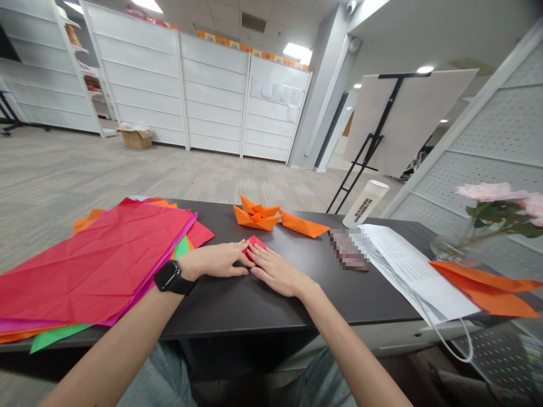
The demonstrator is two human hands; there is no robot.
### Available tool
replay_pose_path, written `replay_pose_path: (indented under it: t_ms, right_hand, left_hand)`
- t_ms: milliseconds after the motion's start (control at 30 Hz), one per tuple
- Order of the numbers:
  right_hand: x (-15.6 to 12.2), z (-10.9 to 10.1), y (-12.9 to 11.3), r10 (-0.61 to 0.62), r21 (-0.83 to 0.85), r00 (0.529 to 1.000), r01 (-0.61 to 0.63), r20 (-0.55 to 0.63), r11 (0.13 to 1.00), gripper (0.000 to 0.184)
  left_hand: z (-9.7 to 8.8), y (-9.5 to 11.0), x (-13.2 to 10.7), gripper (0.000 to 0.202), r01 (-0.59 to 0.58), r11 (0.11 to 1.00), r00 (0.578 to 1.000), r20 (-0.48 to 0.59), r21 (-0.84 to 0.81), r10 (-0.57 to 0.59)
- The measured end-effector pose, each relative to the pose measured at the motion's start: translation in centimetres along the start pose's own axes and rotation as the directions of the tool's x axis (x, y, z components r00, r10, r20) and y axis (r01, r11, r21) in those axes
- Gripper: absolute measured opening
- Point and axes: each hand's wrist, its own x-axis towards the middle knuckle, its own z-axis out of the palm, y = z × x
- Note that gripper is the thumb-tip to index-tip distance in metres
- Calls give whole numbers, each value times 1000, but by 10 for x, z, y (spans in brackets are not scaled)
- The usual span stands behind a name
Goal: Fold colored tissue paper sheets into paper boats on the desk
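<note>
On blk. desk, ctr., 1 sm. folded red paper is pressed by L. hand & R. hand, fingers extended, thumbs apart; crease-setting apparently underway, w/ firm, even pressure called for next.

Two hands, one small red folded paper (one watch).
</note>
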Motion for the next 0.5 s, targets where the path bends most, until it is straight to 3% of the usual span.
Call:
replay_pose_path:
  t_ms: [133, 367, 500]
  right_hand:
    - [1, 0, -1, 16, 3, 1000, -16, 5, 1000, 57]
    - [-2, 1, 3, 44, -15, 990, -47, -136, 999, 52]
    - [-1, 2, 4, 61, -61, 997, -64, -53, 996, 54]
  left_hand:
    - [-3, 3, 0, 27, -24, 1000, 999, -47, -1, 24]
    - [0, -8, -5, 36, 53, 997, 997, 60, 48, -56]
    - [-1, -6, -3, 31, -7, 999, 1000, 24, 49, 6]
